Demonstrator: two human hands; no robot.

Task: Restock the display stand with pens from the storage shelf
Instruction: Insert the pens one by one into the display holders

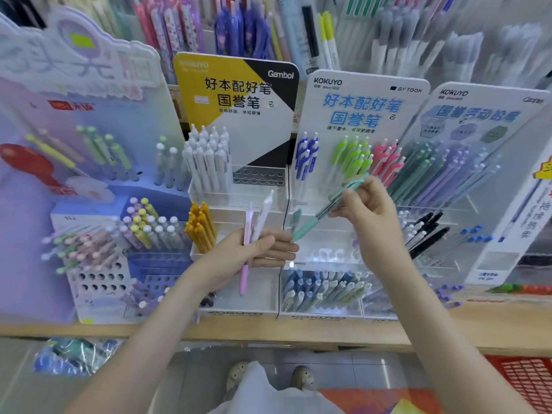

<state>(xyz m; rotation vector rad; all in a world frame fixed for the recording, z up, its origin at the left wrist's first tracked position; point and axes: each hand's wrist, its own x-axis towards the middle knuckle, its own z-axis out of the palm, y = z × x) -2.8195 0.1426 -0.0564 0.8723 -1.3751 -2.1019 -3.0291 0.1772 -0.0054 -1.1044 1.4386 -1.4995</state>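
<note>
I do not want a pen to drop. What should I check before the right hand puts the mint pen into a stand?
1. Right hand grips mint pen: ok.
2. Left hand holds pink pen and white pen: ok.
3. Mint pen upright for a hole: not ok, tilted.
4. Free holes in Gambol stand: ok.
5. Free place for mint in KOKUYO stand: cannot tell.

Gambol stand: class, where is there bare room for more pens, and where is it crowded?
Free: the empty holes right of the white pens on the top tier; the clear tray right of the mustard pens. Crowded: the white and mustard clusters.
</note>
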